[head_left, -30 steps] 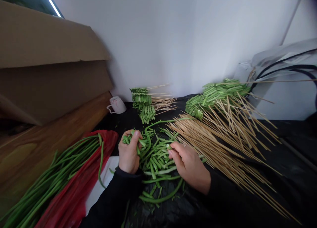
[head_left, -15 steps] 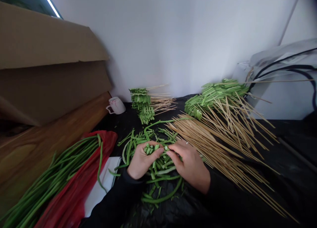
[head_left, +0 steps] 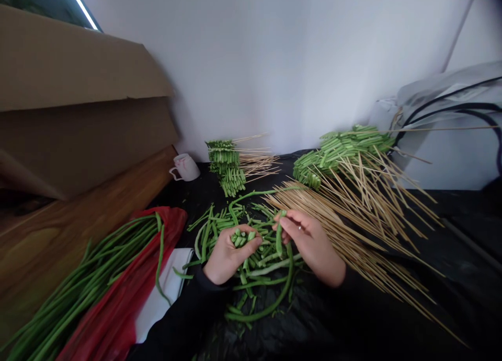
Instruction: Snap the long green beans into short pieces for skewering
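On the black plastic-covered tabletop (head_left: 298, 335), a fan of thin tan wooden sticks (head_left: 349, 238) lies close beside the right hand (head_left: 316, 248); a brushing wrist could scatter it. A loose heap of cut green bean pieces (head_left: 264, 251) spreads beneath both hands, so anything dropped might be lost there. The left hand (head_left: 221, 256) curls its fingers around a bundle of short green bean segments (head_left: 241, 239), which a slackened thumb could spill. The right fingers pinch one slim green bean piece (head_left: 279, 239); too light a hold could drop it.
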`<move>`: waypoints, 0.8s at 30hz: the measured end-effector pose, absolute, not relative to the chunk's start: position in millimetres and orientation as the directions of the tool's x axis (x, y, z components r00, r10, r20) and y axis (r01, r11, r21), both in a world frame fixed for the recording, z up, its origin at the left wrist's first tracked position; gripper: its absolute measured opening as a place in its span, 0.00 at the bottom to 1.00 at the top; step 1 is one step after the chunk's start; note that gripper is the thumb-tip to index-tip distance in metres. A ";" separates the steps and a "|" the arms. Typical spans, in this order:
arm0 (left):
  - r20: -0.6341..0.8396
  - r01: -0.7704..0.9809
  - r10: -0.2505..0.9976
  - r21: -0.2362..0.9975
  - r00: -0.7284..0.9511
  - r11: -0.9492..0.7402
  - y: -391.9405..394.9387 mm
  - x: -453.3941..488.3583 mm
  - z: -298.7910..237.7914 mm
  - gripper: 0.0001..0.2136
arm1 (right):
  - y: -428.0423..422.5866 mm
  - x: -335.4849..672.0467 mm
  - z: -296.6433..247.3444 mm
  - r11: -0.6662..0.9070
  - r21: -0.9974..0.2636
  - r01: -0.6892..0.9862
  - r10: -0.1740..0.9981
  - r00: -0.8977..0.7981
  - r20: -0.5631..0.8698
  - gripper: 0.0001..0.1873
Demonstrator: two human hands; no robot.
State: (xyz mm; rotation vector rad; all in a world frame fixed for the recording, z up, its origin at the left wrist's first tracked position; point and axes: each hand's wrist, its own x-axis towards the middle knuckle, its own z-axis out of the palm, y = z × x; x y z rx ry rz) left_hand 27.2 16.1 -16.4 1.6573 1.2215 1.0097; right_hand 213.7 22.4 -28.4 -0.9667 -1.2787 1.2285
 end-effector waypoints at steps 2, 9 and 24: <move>0.115 0.337 0.979 0.927 0.168 -0.167 18.7 25.6 -18.3 0.11 | 28.8 219.8 -27.3 0.153 -0.976 -0.154 0.985 -0.050 0.162 0.14; 0.092 0.385 0.995 0.918 0.025 -0.095 28.0 19.7 -29.7 0.13 | 39.1 232.5 -29.7 0.235 -0.941 -0.242 0.963 0.187 0.193 0.13; 0.115 0.338 0.992 0.937 -0.043 -0.094 28.0 21.6 -26.4 0.13 | 34.8 225.9 -27.3 0.264 -0.941 -0.213 0.963 0.118 0.243 0.14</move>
